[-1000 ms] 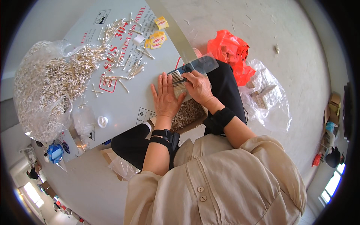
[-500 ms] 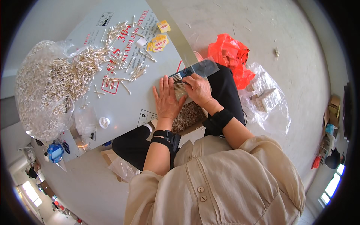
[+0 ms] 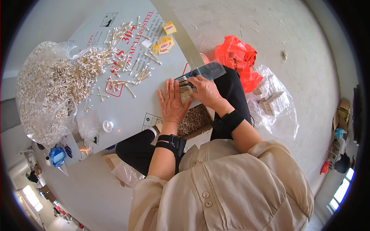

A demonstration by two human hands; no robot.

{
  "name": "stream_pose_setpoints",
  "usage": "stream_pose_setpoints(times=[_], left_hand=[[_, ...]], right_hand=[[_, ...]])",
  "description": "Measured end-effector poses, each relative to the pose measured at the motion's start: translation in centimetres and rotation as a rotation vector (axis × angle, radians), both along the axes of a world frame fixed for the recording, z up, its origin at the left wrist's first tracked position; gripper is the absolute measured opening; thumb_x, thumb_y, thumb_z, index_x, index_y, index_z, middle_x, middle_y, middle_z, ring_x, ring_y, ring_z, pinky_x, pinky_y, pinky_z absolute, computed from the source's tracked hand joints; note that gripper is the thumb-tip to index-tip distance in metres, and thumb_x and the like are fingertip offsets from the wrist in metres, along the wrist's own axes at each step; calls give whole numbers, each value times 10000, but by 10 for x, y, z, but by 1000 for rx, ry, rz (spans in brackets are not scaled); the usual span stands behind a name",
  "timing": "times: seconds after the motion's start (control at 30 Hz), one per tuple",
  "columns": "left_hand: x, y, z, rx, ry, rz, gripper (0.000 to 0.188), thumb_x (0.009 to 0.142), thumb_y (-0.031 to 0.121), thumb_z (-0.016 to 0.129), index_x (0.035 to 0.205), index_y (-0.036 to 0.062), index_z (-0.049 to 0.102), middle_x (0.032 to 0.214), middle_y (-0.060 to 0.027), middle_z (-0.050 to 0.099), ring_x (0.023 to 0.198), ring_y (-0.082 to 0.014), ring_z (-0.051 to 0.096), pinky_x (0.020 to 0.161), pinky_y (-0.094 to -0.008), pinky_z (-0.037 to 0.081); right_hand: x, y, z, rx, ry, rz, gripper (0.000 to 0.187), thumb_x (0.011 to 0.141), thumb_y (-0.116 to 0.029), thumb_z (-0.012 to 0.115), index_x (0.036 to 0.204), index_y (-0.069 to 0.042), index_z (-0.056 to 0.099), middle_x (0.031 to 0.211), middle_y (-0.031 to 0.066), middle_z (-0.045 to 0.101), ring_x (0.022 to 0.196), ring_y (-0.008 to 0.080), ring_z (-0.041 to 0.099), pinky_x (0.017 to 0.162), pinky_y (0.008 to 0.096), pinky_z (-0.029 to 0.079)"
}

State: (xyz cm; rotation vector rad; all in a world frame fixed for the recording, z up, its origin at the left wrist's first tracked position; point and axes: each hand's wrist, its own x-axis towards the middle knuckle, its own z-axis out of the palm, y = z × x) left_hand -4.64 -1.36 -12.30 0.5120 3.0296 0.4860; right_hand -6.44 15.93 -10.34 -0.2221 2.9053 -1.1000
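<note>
A row of cotton swabs [image 3: 185, 89] lies side by side between my hands, at the edge of a clear plastic sleeve [image 3: 211, 71] near the table's corner. My left hand [image 3: 172, 101] rests flat beside the row, fingers stretched out and fingertips along its left side. From the right, my right hand [image 3: 207, 91] bends over the same swabs; its fingers are curled and closed at their ends, partly hiding them. Under the table edge, below my hands, an open cardboard box [image 3: 194, 121] holds many more swabs.
Loose swabs [image 3: 143, 75] are scattered over the table [image 3: 133, 104]. A large clear bag [image 3: 50, 88] spills swabs at left. Yellow packets [image 3: 163, 45] and a small white round container [image 3: 108, 126] sit there too. Red [image 3: 235, 57] and clear [image 3: 277, 102] plastic bags stand at right.
My right hand has shifted slightly right and down, and more of the swab row shows. A dark bit by its fingers no longer shows. My left hand has hardly moved.
</note>
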Motion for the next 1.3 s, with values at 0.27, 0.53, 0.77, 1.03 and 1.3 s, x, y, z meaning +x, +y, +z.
stream_pose_setpoints(times=[0.27, 0.53, 0.77, 1.03, 1.3], left_hand=[[1, -1, -5, -21, 0, -19, 788, 913, 459, 532, 1513, 57, 219, 1586, -125, 197, 1479, -281, 149, 1174, -551, 74], [-1, 1, -6, -1, -16, -27, 779, 920, 414, 545, 1515, 42, 204, 1584, -152, 191, 1477, -312, 145, 1177, -538, 94], [-1, 3, -3, 7, -19, -17, 783, 921, 411, 549, 1516, 36, 205, 1581, -163, 197, 1474, -327, 148, 1174, -541, 102], [-1, 3, -3, -12, -30, -30, 788, 910, 389, 573, 1508, 15, 219, 1578, -180, 193, 1473, -338, 144, 1177, -536, 97], [-1, 11, -3, 8, -10, -29, 803, 906, 387, 577, 1512, 18, 201, 1581, -179, 187, 1476, -336, 134, 1180, -530, 95]], right_hand=[[-11, 4, 4, 99, -19, 100, 580, 703, -160, 770, 1243, -116, 563, 989, 133, 628, 886, 324, 656, 733, 413, 526], [-13, 9, -7, 69, 9, 70, 577, 706, -172, 777, 1242, -120, 571, 949, 121, 623, 866, 305, 651, 734, 398, 523], [-18, 17, 0, -10, 217, 123, 541, 671, -186, 798, 1176, -110, 620, 1012, 101, 577, 979, 303, 588, 842, 380, 486], [-30, 15, 0, 150, 154, 274, 592, 635, -248, 817, 1180, -108, 634, 1008, 77, 556, 1024, 270, 540, 904, 387, 445], [-19, 27, -13, -118, 222, -191, 295, 726, -172, 739, 984, -68, 641, 914, 113, 623, 882, 329, 624, 759, 424, 507]])
